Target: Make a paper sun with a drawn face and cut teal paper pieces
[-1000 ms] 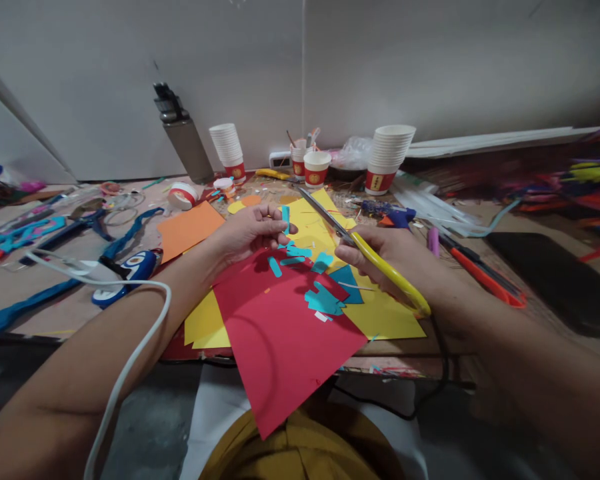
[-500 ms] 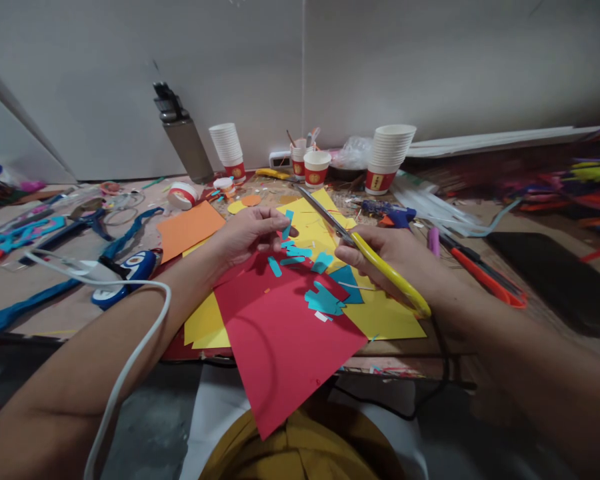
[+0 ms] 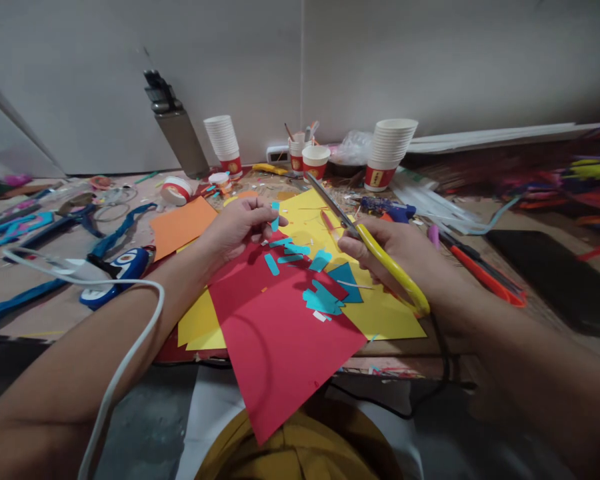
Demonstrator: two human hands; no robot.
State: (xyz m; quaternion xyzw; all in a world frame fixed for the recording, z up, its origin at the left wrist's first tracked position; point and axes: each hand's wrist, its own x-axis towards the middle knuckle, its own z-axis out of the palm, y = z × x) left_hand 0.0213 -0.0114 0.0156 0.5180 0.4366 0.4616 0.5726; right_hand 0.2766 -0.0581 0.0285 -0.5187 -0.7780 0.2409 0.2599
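A grey wall backs the littered worktable. Red cardstock overlaps yellow sheets. Labels on stacked paper cups are illegible. The right hand grips yellow-handled scissors above the yellow sheets; the left hand pinches a cyan strip.

This looks like a craft place, maybe a small workshop. The table is very messy. It has red paper, yellow paper and orange paper on it, with little cut blue bits. There are yellow scissors, tall piles of paper cups and a plain grey wall behind.
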